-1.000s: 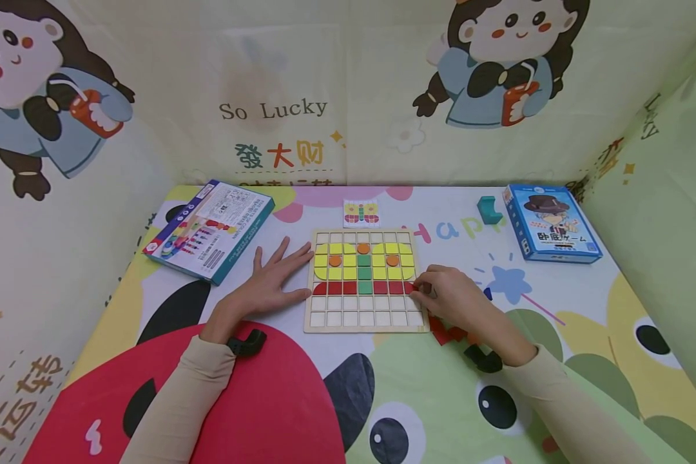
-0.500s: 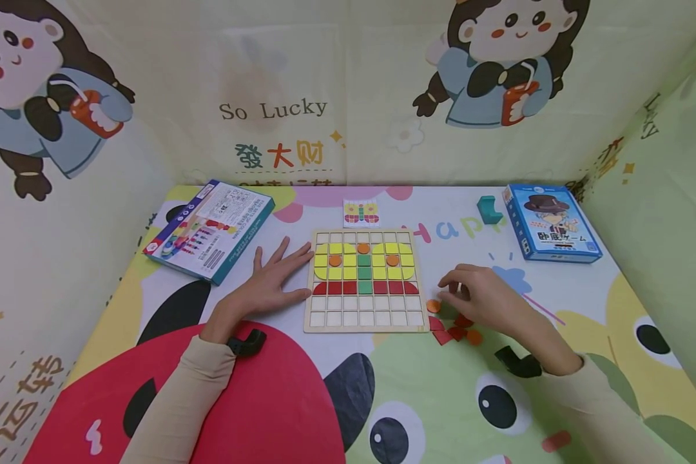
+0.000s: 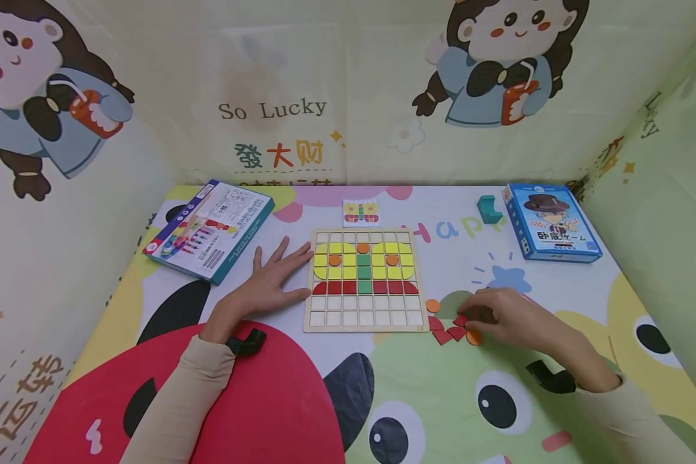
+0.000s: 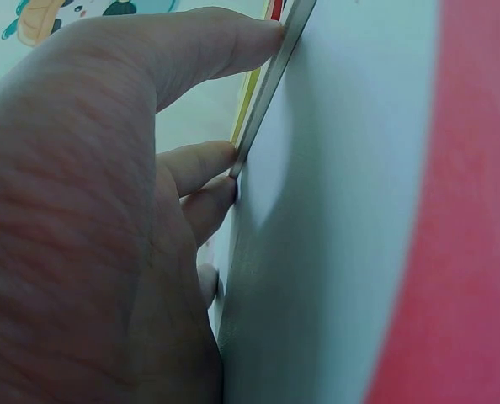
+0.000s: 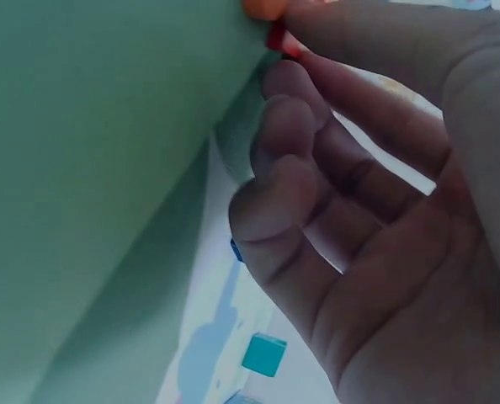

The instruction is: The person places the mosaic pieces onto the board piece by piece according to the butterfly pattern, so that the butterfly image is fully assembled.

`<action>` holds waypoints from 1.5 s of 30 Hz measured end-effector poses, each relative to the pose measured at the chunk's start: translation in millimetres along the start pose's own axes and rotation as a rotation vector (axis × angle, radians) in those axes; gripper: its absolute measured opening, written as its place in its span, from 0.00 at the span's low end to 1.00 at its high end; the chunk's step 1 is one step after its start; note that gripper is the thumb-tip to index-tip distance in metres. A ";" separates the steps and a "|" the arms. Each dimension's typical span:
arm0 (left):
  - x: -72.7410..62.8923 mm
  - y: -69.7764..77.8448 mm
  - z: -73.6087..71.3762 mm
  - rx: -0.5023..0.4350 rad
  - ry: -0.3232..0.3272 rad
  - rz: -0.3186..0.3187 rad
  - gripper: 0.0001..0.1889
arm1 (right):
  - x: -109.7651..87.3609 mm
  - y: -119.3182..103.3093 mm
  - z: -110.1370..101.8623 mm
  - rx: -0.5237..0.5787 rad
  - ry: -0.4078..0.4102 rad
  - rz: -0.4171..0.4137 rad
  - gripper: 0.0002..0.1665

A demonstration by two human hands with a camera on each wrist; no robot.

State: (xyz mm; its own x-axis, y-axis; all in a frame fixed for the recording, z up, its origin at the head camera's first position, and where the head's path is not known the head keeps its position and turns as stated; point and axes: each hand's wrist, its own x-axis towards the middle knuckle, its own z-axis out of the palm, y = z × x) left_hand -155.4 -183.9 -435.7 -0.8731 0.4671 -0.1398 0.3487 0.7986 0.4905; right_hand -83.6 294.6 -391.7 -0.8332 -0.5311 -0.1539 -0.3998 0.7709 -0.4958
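A wooden grid board (image 3: pixel 367 328) lies mid-table, its upper rows filled with yellow, orange and green tiles and one row of red tiles (image 3: pixel 342 288). My left hand (image 3: pixel 269 281) spreads its straight fingers along the board's left edge; in the left wrist view the thumb and fingertips (image 4: pixel 220 181) touch that edge. To the right of the board, my right hand (image 3: pixel 507 316) pinches a red tile (image 3: pixel 460 320) between thumb and index finger, at a small group of loose pieces. The right wrist view shows its other fingers (image 5: pixel 275 202) curled.
Loose red tiles (image 3: pixel 442 337) and orange discs (image 3: pixel 433 306) lie by the board's lower right corner. A butterfly pattern card (image 3: pixel 361 214) lies behind the board. One box (image 3: pixel 211 232) sits back left; a blue box (image 3: pixel 552 223) and a teal block (image 3: pixel 490 210) stand back right.
My right hand has left the red row's right end, moved right, then down to the loose pieces, and now pinches a red tile. The left hand stays at the board's edge.
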 end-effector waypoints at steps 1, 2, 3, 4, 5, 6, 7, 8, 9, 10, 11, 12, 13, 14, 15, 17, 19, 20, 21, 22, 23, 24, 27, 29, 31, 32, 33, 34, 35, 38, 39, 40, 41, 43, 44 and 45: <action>-0.1 -0.1 0.0 0.000 0.000 -0.001 0.49 | 0.6 0.5 1.3 0.003 0.006 0.007 0.10; -0.3 0.0 -0.1 -0.001 0.000 -0.001 0.49 | 1.3 0.7 2.8 0.003 0.016 0.017 0.09; -0.2 -0.2 0.0 -0.003 -0.001 0.000 0.49 | 2.1 0.4 4.1 -0.002 0.028 0.026 0.09; -0.2 -0.4 0.2 -0.003 -0.001 0.000 0.49 | 3.0 -0.1 5.4 -0.011 0.042 0.038 0.09; -0.2 -0.7 0.5 -0.001 -0.001 0.000 0.49 | 3.9 -0.7 6.8 -0.021 0.056 0.050 0.09; -0.2 -1.0 0.7 0.000 -0.001 0.000 0.49 | 5.1 -1.3 8.5 -0.033 0.070 0.064 0.09; -0.3 -1.1 0.8 0.002 -0.001 -0.001 0.49 | 6.1 -1.8 9.8 -0.044 0.082 0.074 0.10; -0.3 -1.5 1.0 0.003 0.001 0.000 0.49 | 7.0 -2.4 11.0 -0.054 0.091 0.082 0.11; -0.2 -1.9 1.2 0.004 0.002 -0.001 0.49 | 7.7 -3.0 12.0 -0.061 0.098 0.089 0.12; -0.1 -2.3 1.5 0.006 0.004 0.000 0.49 | 8.2 -3.2 12.9 -0.065 0.101 0.099 0.12; -0.1 -2.5 1.7 0.008 0.004 -0.001 0.49 | 8.5 -3.3 13.5 -0.067 0.103 0.106 0.13; 0.0 -2.7 1.8 0.008 0.005 0.000 0.49 | 8.4 -3.1 13.7 -0.068 0.103 0.109 0.13; -0.1 -2.9 1.9 0.007 0.005 0.002 0.49 | 7.8 -3.0 13.4 -0.064 0.101 0.110 0.14; -0.2 -2.9 2.0 0.007 0.005 0.003 0.49 | 7.1 -2.4 12.7 -0.058 0.097 0.104 0.15; -0.2 -2.8 2.0 0.008 0.003 0.003 0.49 | 6.3 -1.7 12.1 -0.049 0.096 0.099 0.16; -0.3 -2.2 2.0 0.006 0.001 0.004 0.49 | 4.4 0.5 10.8 -0.036 0.093 0.073 0.17; -0.5 -1.5 1.7 0.003 0.000 0.005 0.49 | 2.7 2.4 9.9 -0.025 0.096 0.043 0.17; -0.6 -1.0 1.5 0.002 -0.002 0.004 0.49 | 2.1 3.2 9.7 -0.023 0.098 0.029 0.17; -0.6 -0.7 1.2 0.002 -0.003 0.003 0.49 | 1.8 3.8 10.0 -0.025 0.100 0.024 0.16; -0.7 -0.4 0.9 0.001 -0.003 0.003 0.49 | 1.5 4.2 10.1 -0.028 0.102 0.016 0.15; -0.7 0.0 0.6 0.002 -0.004 0.003 0.49 | 1.3 4.2 10.3 -0.030 0.104 0.017 0.14; -0.7 0.1 0.4 0.001 -0.004 0.003 0.49 | 1.1 4.0 10.6 -0.033 0.106 0.020 0.14; -0.9 0.2 0.3 0.001 -0.003 0.005 0.49 | 1.1 3.0 11.7 -0.040 0.114 0.026 0.13; -0.9 0.1 0.4 0.000 -0.002 0.006 0.49 | 1.2 2.1 12.1 -0.043 0.115 0.031 0.13; -0.9 -0.3 0.6 0.000 -0.002 0.005 0.49 | 1.5 1.0 11.3 -0.053 0.113 0.046 0.12; -0.9 -0.5 0.7 -0.002 -0.003 0.005 0.49 | 1.7 0.2 10.5 -0.057 0.109 0.058 0.12; -0.7 -0.7 0.7 -0.004 -0.003 0.005 0.49 | 2.1 -0.6 9.6 -0.061 0.107 0.069 0.12; -0.3 -1.1 0.8 -0.004 -0.004 0.005 0.49 | 2.9 -1.9 8.8 -0.066 0.106 0.077 0.13; 0.1 -1.5 0.9 -0.002 -0.004 0.003 0.49 | 4.4 -3.7 8.3 -0.071 0.110 0.084 0.13; 0.8 -2.8 1.4 0.007 -0.003 0.000 0.49 | 12.2 -12.3 9.6 -0.066 0.128 0.072 0.14; 1.0 -3.1 1.6 0.010 -0.002 0.000 0.50 | 16.4 -16.6 10.8 -0.061 0.132 0.063 0.14; 1.1 -3.4 1.7 0.011 -0.001 -0.001 0.50 | 21.3 -22.0 12.5 -0.054 0.132 0.057 0.15; 0.9 -3.5 1.7 0.012 0.000 -0.001 0.50 | 26.7 -27.7 14.7 -0.047 0.130 0.051 0.15; 0.6 -3.3 1.7 0.011 0.002 0.003 0.50 | 37.8 -41.1 19.7 -0.043 0.117 0.043 0.16; 0.5 -3.2 1.6 0.011 0.003 0.003 0.50 | 43.8 -48.6 22.3 -0.041 0.110 0.039 0.15; 0.4 -2.9 1.6 0.008 0.004 0.006 0.50 | 49.5 -56.3 24.7 -0.040 0.101 0.032 0.15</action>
State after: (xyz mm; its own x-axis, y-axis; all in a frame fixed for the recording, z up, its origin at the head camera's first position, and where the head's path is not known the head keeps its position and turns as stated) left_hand -156.2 -185.5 -438.6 -0.8722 0.4707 -0.1333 0.3569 0.7985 0.4847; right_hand -93.0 216.2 -392.5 -0.8790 -0.4699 -0.0814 -0.3860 0.8013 -0.4570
